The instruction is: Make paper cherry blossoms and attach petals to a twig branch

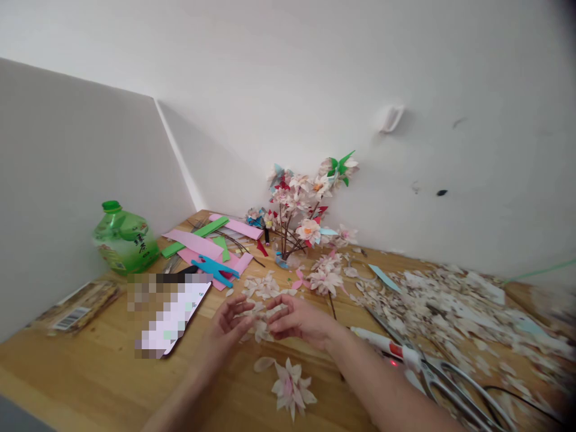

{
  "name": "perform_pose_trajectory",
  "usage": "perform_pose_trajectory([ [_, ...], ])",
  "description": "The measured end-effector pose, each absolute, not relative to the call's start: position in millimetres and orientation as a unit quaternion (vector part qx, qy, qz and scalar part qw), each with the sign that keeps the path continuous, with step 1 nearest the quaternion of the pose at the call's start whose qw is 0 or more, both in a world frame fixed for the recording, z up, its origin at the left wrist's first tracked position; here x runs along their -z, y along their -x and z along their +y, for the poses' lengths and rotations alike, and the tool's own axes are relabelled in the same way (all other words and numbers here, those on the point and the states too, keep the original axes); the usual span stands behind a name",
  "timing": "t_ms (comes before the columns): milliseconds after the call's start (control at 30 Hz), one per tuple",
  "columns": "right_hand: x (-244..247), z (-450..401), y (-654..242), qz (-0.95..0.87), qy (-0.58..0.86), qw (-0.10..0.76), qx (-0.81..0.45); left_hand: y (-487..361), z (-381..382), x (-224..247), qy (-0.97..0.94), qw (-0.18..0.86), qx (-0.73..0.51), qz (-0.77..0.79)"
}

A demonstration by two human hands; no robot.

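Observation:
My left hand (233, 321) hovers over the middle of the table, fingers curved and apart, with nothing in it. Facing it from the right, my right hand (294, 321) is also empty, its fingers spread and bent. Pale loose petals (261, 330) lie under and between the two hands. Nearer to me is a white-pink flower (292, 387) on the wood, with a single petal (264, 363) beside it. Beyond my right hand, another pale flower (326, 279) with a dark stem lies on the table. A vase of artificial flowers (299, 201) stands further back.
Strips of pink paper (193, 243), a blue paper piece (216, 270), a phone (180, 312), a packet (78, 309) and a green bottle (126, 240) are on the left. Right of my hands lie a glue gun (382, 342), large scissors (450, 384) and heaped petals (450, 300).

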State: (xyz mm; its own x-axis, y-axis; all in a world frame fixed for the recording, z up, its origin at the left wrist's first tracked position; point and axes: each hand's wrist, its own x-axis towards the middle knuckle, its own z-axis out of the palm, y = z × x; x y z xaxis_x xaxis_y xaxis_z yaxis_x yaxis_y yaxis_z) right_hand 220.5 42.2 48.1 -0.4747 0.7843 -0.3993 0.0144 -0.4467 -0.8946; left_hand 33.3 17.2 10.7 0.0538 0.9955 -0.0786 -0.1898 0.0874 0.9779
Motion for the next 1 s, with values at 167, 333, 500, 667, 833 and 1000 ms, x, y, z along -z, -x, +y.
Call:
perform_pose_trajectory([
  [167,-48.2,36.6,-225.9,-0.439,0.428,0.282,-0.738,-42.7,13.9,-9.3,-0.413,0.588,-0.522,0.458],
  [333,-45.5,30.8,-226.0,-0.45,0.419,0.3,-0.73,-48.0,8.8,-11.3,-0.394,0.587,-0.536,0.462],
  [500,-41.5,29.5,-221.7,-0.459,0.436,0.329,-0.701,-47.8,9.3,-8.5,-0.382,0.593,-0.536,0.463],
  [667,-41.5,30.9,-220.5,-0.473,0.451,0.334,-0.679,-45.0,10.8,-10.2,-0.381,0.613,-0.52,0.456],
  [833,-40.6,33.5,-222.6,-0.505,0.464,0.336,-0.645,-42.4,11.1,-10.1,-0.371,0.616,-0.522,0.459],
  [1000,-37.6,34.6,-231.6,-0.572,0.489,0.337,-0.566,-36.8,14.2,-8.4,-0.358,0.61,-0.541,0.454],
])
